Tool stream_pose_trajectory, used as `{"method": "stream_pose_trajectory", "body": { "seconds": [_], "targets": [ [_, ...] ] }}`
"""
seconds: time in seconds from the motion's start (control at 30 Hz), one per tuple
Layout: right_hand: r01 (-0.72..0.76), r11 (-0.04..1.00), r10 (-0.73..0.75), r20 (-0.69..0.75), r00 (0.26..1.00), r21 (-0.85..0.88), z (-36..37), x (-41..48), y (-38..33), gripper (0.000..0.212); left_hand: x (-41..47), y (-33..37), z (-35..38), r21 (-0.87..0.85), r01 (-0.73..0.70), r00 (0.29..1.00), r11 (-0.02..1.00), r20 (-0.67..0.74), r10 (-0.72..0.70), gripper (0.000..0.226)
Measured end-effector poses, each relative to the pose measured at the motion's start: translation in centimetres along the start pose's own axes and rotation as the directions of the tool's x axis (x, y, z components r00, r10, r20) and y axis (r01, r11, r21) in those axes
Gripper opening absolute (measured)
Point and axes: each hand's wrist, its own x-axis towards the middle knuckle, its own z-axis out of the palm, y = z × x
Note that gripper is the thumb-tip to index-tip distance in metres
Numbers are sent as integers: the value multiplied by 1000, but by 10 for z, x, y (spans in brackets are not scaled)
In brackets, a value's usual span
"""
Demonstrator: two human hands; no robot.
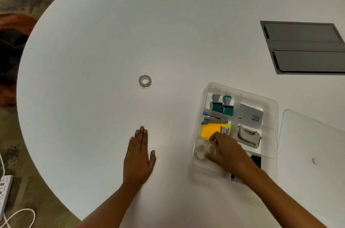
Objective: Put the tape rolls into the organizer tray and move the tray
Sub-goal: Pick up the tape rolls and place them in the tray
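Observation:
A clear plastic organizer tray (268, 102) sits at the right of the white round table. My right hand (227, 155) reaches into its near-left compartment, fingers closed on a clear tape roll (212, 148). A second clear tape roll (199, 152) lies in the same compartment, just left of my fingers. A third tape roll (145, 81) lies flat on the table's middle, far from both hands. My left hand (139, 158) rests flat on the table, palm down, fingers together, holding nothing.
The tray also holds stamps (222, 105), a stapler (214, 120), orange sticky notes (211, 129), a hole punch (249, 135) and a white card (251, 114). A clear lid (309, 153) lies to its right. A grey panel (304, 47) is set in the table at far right.

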Motion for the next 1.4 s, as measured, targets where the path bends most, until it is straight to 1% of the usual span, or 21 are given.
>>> {"method": "stream_pose_trajectory", "body": {
  "seconds": [0.03,0.1,0.17,0.27,0.33,0.4,0.43,0.5,0.57,0.6,0.67,0.8,0.87,0.93,1.0,1.17,1.3,1.4],
  "targets": [
    [-14,999,13,-25,1000,-37,9,-4,3,46,0,0,0,3,0,1000,1000,-1,0,70],
    [-17,998,14,-53,998,-56,23,-9,5,48,0,0,-1,10,0,1000,1000,-2,0,70],
    [-27,998,26,-16,1000,-50,31,-10,4,49,0,0,-1,4,-2,1000,1000,-4,2,69],
    [-41,995,45,47,998,-89,38,-11,2,50,-1,1,0,-4,-3,1000,1000,-12,3,69],
    [-50,993,55,43,998,-106,36,-11,0,47,-1,1,0,-1,-5,1000,1000,-20,5,69],
    [-34,988,35,2,999,-148,28,-7,-4,38,0,1,0,1,-4,1000,1000,-23,4,69],
    [-14,987,10,-27,1000,-158,23,-4,-8,31,0,1,0,1,-2,1000,1000,-22,2,69],
    [41,994,-50,-92,994,-101,12,4,-20,19,0,2,0,3,2,1000,1000,-24,-2,69],
    [135,990,-138,-169,976,-35,1,17,-39,11,0,2,1,7,1,1000,1000,-29,-1,69],
    [191,981,-194,-202,960,-33,-4,25,-50,10,0,2,1,7,0,1000,1000,-31,0,69],
    [286,956,-291,-253,923,-58,-13,45,-72,11,-1,1,1,3,0,999,1000,-32,0,69],
    [379,918,-397,-309,864,-119,-24,98,-112,24,-1,0,2,-12,12,999,1000,-35,-13,69],
    [428,883,-466,-275,841,-191,-25,127,-130,34,-1,0,2,-18,8,999,1000,-39,-9,69],
    [442,861,-494,-212,843,-251,-23,154,-145,46,0,0,3,-13,7,999,1000,-42,-8,69],
    [433,853,-487,-148,861,-289,-19,175,-158,55,0,-1,3,-9,10,999,1000,-42,-10,69],
    [405,851,-432,-7,902,-334,1,207,-172,69,0,-1,4,-15,7,999,1000,-40,-8,69],
    [411,826,-421,64,905,-386,8,219,-173,68,0,-2,5,-29,11,1000,1000,-29,-12,70],
    [428,819,-459,10,888,-383,10,216,-171,59,0,-3,6,-34,8,1000,999,-29,-9,70]
  ]
}}
